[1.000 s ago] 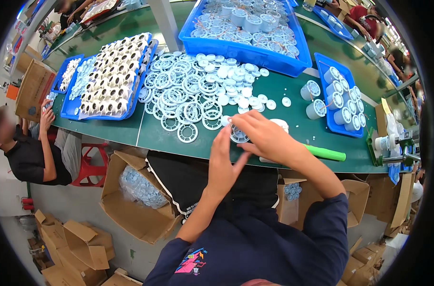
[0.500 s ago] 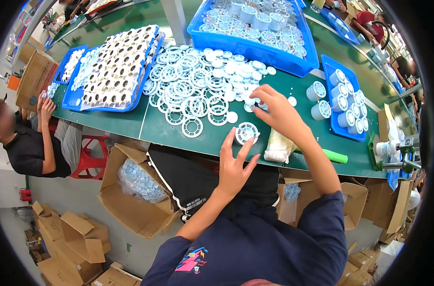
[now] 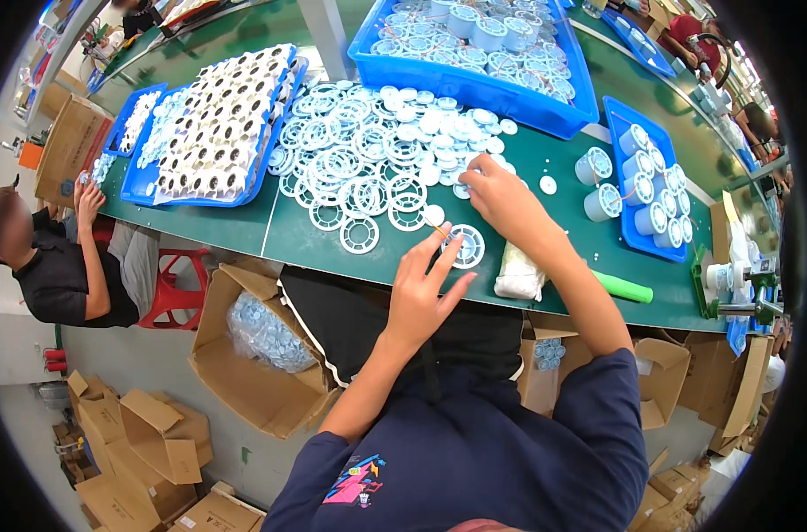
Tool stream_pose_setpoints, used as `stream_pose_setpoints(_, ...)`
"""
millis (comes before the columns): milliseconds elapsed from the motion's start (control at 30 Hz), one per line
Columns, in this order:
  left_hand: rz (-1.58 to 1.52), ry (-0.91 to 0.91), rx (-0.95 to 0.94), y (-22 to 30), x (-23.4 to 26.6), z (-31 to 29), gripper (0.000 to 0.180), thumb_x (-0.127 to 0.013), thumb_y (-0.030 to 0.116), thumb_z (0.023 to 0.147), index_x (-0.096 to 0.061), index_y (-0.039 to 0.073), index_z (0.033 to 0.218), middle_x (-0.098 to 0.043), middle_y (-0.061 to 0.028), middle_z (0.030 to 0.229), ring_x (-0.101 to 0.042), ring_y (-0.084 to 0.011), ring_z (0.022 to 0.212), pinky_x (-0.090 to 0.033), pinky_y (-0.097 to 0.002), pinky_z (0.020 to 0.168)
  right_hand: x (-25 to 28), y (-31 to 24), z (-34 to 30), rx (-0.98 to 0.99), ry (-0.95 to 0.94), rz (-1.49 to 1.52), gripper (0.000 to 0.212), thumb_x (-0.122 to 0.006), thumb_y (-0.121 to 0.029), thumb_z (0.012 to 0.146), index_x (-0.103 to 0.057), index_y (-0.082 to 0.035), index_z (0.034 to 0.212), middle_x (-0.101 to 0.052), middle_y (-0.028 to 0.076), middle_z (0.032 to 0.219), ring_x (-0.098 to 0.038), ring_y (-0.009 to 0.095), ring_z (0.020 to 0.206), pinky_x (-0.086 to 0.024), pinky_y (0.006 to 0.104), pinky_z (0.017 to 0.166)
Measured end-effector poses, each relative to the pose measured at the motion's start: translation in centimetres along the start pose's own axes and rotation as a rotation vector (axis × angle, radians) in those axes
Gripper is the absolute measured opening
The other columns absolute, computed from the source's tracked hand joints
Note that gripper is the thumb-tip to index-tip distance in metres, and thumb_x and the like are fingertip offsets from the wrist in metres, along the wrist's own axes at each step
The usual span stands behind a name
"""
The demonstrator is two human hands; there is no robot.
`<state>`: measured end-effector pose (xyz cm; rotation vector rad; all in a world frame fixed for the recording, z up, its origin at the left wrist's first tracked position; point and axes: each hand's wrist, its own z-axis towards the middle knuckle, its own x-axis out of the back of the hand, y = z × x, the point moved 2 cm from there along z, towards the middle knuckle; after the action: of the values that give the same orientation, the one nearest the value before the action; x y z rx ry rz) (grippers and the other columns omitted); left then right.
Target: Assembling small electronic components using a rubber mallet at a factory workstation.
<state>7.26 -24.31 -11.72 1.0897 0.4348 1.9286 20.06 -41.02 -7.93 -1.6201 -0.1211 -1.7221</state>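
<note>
A round pale-blue cup-like part with a slotted white ring on top (image 3: 466, 246) stands near the table's front edge. My left hand (image 3: 424, 297) is beside it, fingers spread, index and middle fingertips at its left rim and thumb apart below. A thin orange wire shows by those fingertips. Farther up, my right hand (image 3: 510, 206) has its fingers bent together at the edge of a pile of small white discs (image 3: 432, 142); what is between the fingertips is hidden. Left of the discs spreads a heap of slotted white rings (image 3: 359, 234).
A large blue bin (image 3: 474, 84) of wired parts stands behind the pile. At the right is a blue tray (image 3: 634, 232) of cup-like parts; at the left, stacked white trays (image 3: 217, 133). A white bundle (image 3: 519, 273) and green-handled tool (image 3: 625, 288) lie by my right forearm. A co-worker (image 3: 58, 266) sits left.
My right hand has drawn slightly down and left, its fingers closing more at the discs. My left fingers have shifted, and an orange wire now shows beside them.
</note>
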Motion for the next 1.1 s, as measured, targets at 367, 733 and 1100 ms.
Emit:
stream_pose_setpoints(367, -0.06, 0.012, 0.024, -0.3, -0.1, 0.6, 0.073, -0.088, 0.008, 0.078, -0.058, -0.002, 0.144, -0.059, -0.0186, 0.134, -0.06, -0.0378, 0.115, -0.053, -0.0451, 0.094, 1.6, -6.6, -5.7, -0.053, 0.22, 0.371, 0.025, -0.077, -0.003, 0.089, -0.063, -0.002, 0.109, -0.071, 0.014, 0.114, -0.07, 0.034, 0.1, -0.057, 0.0401, 0.077)
stream_pose_setpoints(733, 0.039, 0.149, 0.201, 0.8, -1.9, 0.0, 0.07, -0.089, 0.015, 0.077, -0.056, -0.001, 0.137, -0.064, -0.0181, 0.126, -0.062, -0.0369, 0.113, -0.049, -0.0448, 0.091, 1.5, -7.6, -5.9, 0.109, 0.308, 0.111, 0.022, -0.077, -0.004, 0.087, -0.068, -0.001, 0.107, -0.071, 0.015, 0.126, -0.066, 0.037, 0.118, -0.054, 0.0457, 0.097)
stream_pose_setpoints(1100, 0.102, 0.183, 0.213, 1.1, -2.6, -0.2, 0.066, -0.092, 0.026, 0.078, -0.06, 0.0, 0.13, -0.068, -0.015, 0.121, -0.064, -0.0347, 0.108, -0.049, -0.0439, 0.087, -2.6, -4.1, 6.0, 0.15, -0.298, -0.029, 0.032, -0.078, -0.032, 0.089, -0.066, -0.005, 0.102, -0.066, 0.015, 0.1, -0.068, 0.037, 0.092, -0.055, 0.0479, 0.077)
